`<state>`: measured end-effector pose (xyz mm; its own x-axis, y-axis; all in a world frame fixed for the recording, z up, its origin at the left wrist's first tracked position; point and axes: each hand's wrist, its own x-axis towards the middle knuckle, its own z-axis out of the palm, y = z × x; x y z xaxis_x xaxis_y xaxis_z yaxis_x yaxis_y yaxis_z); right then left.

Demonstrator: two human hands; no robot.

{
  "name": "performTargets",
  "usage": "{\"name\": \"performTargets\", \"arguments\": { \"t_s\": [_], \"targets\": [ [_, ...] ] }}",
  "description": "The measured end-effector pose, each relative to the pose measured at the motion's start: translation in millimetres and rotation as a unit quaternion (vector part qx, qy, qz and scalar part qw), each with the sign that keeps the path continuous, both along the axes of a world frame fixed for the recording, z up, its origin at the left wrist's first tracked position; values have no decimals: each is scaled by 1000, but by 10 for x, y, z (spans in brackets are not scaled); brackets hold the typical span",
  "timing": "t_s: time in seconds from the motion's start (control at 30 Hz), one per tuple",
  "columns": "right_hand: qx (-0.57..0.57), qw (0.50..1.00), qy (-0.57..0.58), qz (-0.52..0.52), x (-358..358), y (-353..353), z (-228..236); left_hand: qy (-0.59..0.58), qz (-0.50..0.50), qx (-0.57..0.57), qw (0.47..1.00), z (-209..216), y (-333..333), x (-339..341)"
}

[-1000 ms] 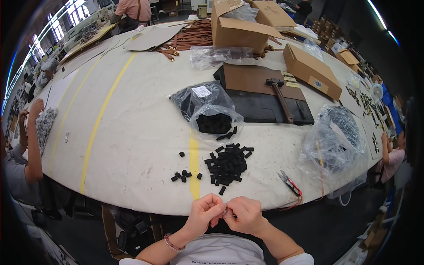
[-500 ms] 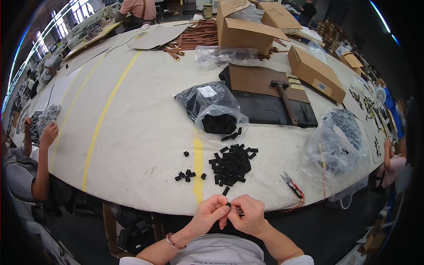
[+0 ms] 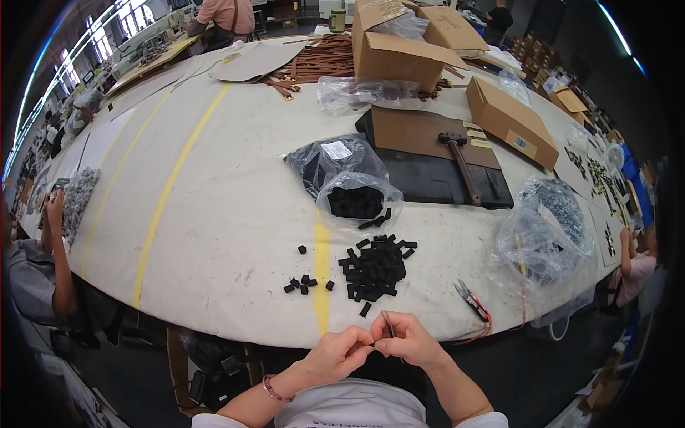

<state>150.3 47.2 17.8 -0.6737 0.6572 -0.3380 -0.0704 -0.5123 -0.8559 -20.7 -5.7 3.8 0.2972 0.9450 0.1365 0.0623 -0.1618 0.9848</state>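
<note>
Just off the table's near edge, my two hands meet fingertip to fingertip. My right hand (image 3: pixel 410 339) is closed on a thin metal tool (image 3: pixel 389 325) that looks like tweezers. My left hand (image 3: pixel 340 352) pinches with thumb and fingers; whatever is between them is too small or hidden to make out. Beyond the hands lies a heap of small black blocks (image 3: pixel 376 267), with one black block (image 3: pixel 365 309) apart from it, nearest my fingers. Several shorter black pieces (image 3: pixel 305 281) are scattered left of the heap.
Behind the heap, an opened plastic bag (image 3: pixel 335 160) holds more black blocks. A hammer (image 3: pixel 460 164) rests on a dark board (image 3: pixel 428 178). Red-handled thread snips (image 3: pixel 472 300) and a clear plastic bag (image 3: pixel 546 228) lie right. Cardboard boxes (image 3: pixel 514 121) stand farther back. Co-workers sit at both sides.
The small black piece seen at my fingertips no longer shows. My right hand has turned, so the metal tool now points up between its fingers. The left co-worker's hands have moved together.
</note>
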Motion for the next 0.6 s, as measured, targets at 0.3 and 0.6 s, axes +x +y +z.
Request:
{"name": "performTargets", "arguments": {
  "t_s": [0.3,0.6],
  "targets": [
    [206,976,-68,-27,-116,-59,-51,135,114,183,967,-81,43,76],
    [282,948,-147,-14,-186,-67,174,-26,175,46,983,-63,77,32]
  ]
}}
